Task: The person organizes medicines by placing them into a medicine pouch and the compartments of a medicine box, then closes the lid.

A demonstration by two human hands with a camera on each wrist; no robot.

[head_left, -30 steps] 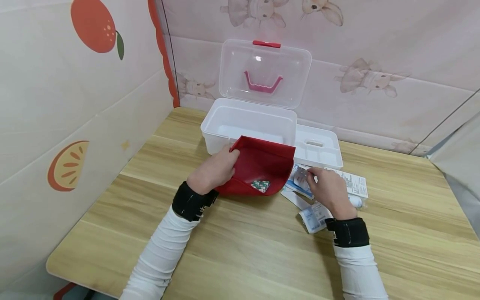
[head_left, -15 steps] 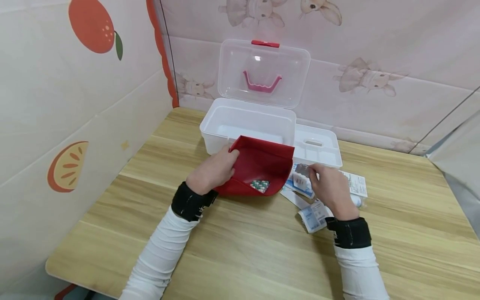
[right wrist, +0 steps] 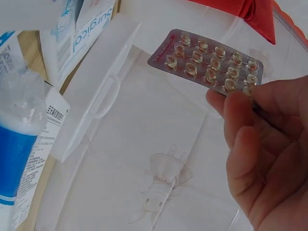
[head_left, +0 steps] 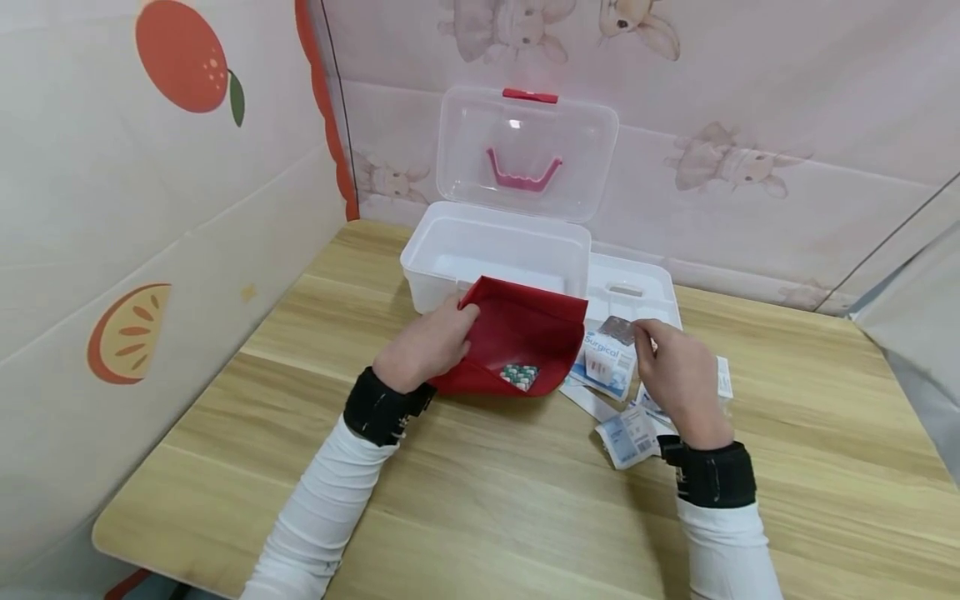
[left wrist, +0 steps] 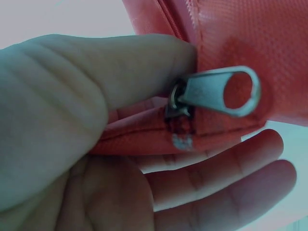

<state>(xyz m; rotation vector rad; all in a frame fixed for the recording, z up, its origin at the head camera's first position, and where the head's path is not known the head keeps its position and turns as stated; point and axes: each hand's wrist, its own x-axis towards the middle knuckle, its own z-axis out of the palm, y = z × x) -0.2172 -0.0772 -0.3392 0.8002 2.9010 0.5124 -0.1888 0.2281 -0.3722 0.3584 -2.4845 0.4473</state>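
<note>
A red zippered pouch [head_left: 517, 325] stands with its mouth spread toward me. My left hand [head_left: 427, 346] pinches its left edge, thumb inside and fingers underneath, beside the metal zipper pull [left wrist: 216, 91] in the left wrist view. Inside the pouch lies a blister pack of green and white capsules [head_left: 519, 376]. To the right, my right hand [head_left: 678, 375] pinches one end of a silver blister pack [right wrist: 207, 62] of clear yellowish softgels between thumb and fingers. In the head view it hovers over a white and blue packet [head_left: 606, 367] marked "Surgical".
Behind the pouch stands a translucent plastic box [head_left: 495, 242] with its lid [head_left: 528, 150] raised. A white divided tray [head_left: 637, 292] sits beside it. A small printed packet [head_left: 628, 436] lies near my right wrist; a blue and white wrapped item [right wrist: 14, 154] shows in the right wrist view.
My right hand has shifted right and lifted the softgel blister pack, uncovering more of the "Surgical" packet. The left hand keeps its hold on the pouch.
</note>
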